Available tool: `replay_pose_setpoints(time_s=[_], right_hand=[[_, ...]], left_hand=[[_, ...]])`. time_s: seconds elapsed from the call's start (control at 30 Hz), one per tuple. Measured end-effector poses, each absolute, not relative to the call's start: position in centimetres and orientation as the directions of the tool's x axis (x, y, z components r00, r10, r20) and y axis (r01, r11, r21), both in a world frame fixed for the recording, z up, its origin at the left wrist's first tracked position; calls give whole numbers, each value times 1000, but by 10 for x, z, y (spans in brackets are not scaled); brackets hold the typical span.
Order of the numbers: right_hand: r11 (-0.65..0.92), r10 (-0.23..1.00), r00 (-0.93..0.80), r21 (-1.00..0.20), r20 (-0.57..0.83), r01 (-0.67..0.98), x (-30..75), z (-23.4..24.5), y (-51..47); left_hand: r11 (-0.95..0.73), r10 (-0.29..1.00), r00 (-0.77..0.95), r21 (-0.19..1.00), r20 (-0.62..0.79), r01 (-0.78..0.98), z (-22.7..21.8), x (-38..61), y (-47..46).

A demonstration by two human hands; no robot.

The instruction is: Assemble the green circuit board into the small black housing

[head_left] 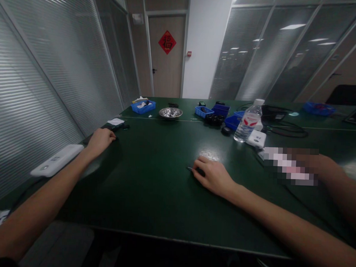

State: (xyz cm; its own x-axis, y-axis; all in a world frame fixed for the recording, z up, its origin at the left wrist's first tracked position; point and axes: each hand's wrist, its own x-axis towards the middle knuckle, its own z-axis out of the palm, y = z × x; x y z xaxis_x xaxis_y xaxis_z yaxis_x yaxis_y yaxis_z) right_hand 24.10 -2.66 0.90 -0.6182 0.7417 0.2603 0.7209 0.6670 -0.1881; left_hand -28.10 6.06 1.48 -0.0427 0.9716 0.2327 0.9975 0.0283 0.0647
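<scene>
My left hand [102, 140] is at the left side of the green table, with its fingers pressed together by a small dark thing I cannot make out. Just beyond it lie a dark object [117, 127] and a white paper [116, 121]. Near the middle of the table rests my right hand [213, 175], fingers curled round a slim dark tool with a pointed metal tip [189, 168]. The tip points left, close to the tabletop. Most of the tool is hidden by the fingers, so its kind does not show.
A metal bowl [170, 113] and blue trays [144, 106] stand farther back. Right of centre are a water bottle [248, 122], a white box [256, 139] and black cables [291, 131]. A white device [57, 160] lies left. Another person's arm [337, 174] reaches in from the right.
</scene>
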Motion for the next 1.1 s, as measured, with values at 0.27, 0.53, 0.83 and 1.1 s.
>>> replay_pose_setpoints(time_s=[0.27,0.53,0.83,1.1], right_hand=[[664,746,-614,-215,257,716,242,9,-26],[659,749,-615,-190,246,728,242,9,-26],[651,758,-610,-202,230,732,242,13,-28],[650,759,-601,-246,249,719,241,11,-27]], left_hand=[[-141,971,96,199,220,970,16,-251,53],[-673,736,643,335,212,660,22,-84,-8],[-690,693,658,535,294,488,13,-21,-57],[-636,748,584,593,315,494,12,-26,-52]])
